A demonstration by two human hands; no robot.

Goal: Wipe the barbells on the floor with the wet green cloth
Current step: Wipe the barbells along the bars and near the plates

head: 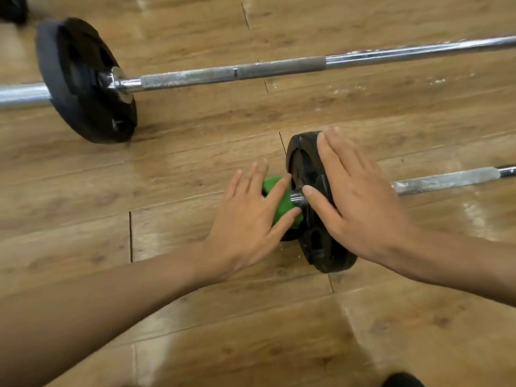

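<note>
Two barbells lie on the wooden floor. The near barbell has a black weight plate [314,241] and a chrome bar [446,180] running off to the right. My right hand [360,202] rests flat on that plate's rim with straight fingers, its thumb touching the bar's stub end [296,197]. My left hand [248,219] lies with straight fingers over the green cloth [282,203], which sits against the outer face of the plate. The far barbell [234,72] stretches across the top, with a large black plate [83,82] at the left.
Wet streaks shine on the floor planks [195,163] around both bars. A dark object [12,8] sits at the top left corner, and a dark shape [402,381] shows at the bottom edge.
</note>
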